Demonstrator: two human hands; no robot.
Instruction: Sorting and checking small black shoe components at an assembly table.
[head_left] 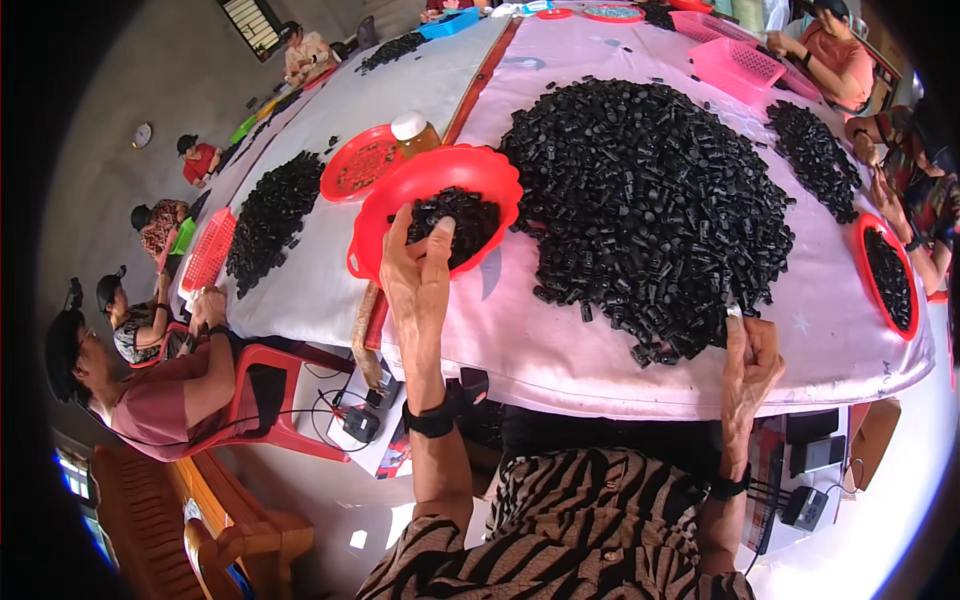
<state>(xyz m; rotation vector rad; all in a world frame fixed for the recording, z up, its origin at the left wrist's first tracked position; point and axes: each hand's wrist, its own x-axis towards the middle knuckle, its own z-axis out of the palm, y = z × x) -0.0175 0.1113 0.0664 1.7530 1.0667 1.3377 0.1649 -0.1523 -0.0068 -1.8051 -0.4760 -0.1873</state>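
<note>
My left hand (418, 285) reaches over a red scalloped bowl (375, 215), its fingers curled in among small black plastic pieces (470, 222). Its fingertips are partly hidden, so what they grip is unclear. At the near right edge of a large heap of the same black pieces (640, 200), my right hand (752, 365) is closed in a pinch, a pale cover on one fingertip. A small black plastic piece appears to be held at the tips, against the heap.
Beside the bowl are a red dish (345, 160) of small items and a white-lidded jar (415, 135). Another black heap (275, 215) lies left; a red tray (888, 280) holds more at right. Pink baskets (738, 68) stand far right. Several people sit around the cloth-covered table (480, 350).
</note>
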